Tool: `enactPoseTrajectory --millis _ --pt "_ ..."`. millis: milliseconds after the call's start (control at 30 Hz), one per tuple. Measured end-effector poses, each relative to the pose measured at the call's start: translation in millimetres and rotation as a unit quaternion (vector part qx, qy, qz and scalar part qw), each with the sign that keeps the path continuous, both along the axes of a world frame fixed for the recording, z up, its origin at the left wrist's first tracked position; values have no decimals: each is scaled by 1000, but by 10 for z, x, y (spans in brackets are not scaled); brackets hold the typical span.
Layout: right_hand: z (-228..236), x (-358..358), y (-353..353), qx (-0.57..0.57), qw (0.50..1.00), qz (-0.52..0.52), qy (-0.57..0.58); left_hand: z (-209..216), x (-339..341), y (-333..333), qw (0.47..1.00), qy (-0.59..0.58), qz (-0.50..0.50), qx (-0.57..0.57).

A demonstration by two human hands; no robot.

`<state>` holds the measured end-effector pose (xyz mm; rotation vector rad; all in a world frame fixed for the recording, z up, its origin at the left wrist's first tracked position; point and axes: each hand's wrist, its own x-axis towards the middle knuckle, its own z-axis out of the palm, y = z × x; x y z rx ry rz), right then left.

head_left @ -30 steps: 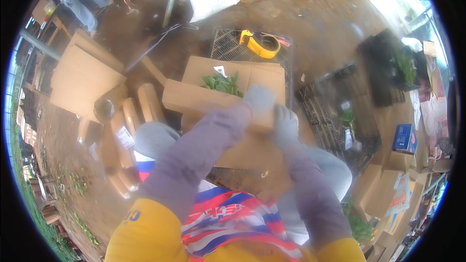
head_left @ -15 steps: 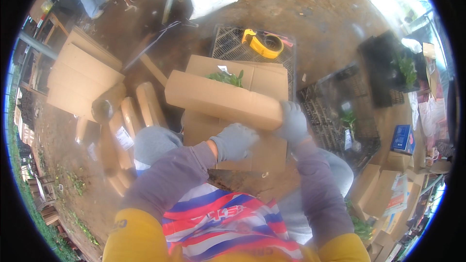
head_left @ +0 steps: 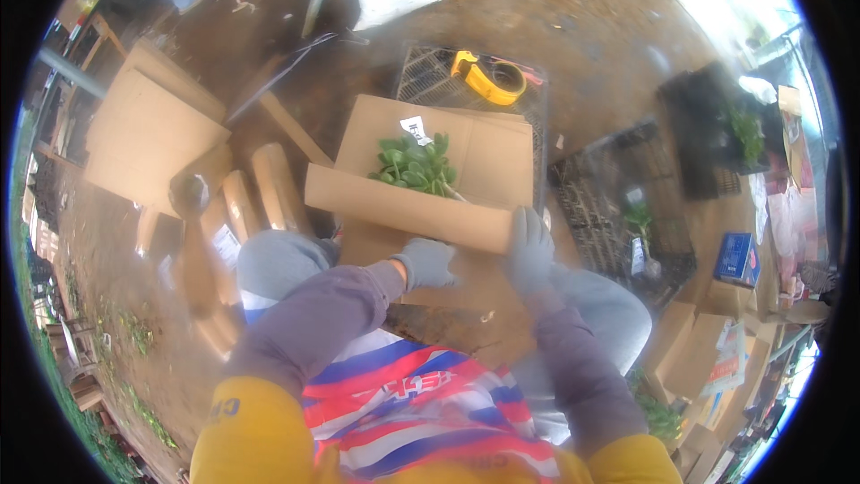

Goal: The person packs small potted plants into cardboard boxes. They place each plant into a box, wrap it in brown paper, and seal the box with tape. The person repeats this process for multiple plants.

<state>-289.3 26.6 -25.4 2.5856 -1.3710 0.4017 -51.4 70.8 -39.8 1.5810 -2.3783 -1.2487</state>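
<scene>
A leafy green plant (head_left: 408, 164) with a white tag (head_left: 415, 130) lies on a brown cardboard sheet (head_left: 502, 148), its pale stem reaching toward the right. The near side of the sheet is folded up into a flap (head_left: 403, 209) that hides the lower part of the plant. My gloved right hand (head_left: 531, 251) grips the right end of this flap, fingers over its edge. Below the flap, my gloved left hand (head_left: 425, 263) is at the near part of the cardboard; its fingers are blurred and partly bent.
A yellow tape dispenser (head_left: 491, 81) sits on a black plastic crate (head_left: 430, 67) beyond the cardboard. Rolled cardboard tubes (head_left: 276, 184) and stacked sheets (head_left: 143, 143) are at left. Another black crate (head_left: 582, 188) with a tagged plant (head_left: 638, 215) stands at right.
The flap has dropped toward me, uncovering more of the plant and its tag. My right hand has come slightly down and left; my left hand has shifted left.
</scene>
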Motion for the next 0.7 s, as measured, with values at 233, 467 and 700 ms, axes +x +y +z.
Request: enactPoseTrajectory --millis 233,467,700 --pt "441 -96 378 171 978 43 -109 -234 95 484 999 -13 -41 21" --pt "739 -48 306 314 930 -43 -188 -263 50 876 996 -33 -72 37" --pt "309 21 224 174 980 -45 -79 902 647 879 997 72 37 18"
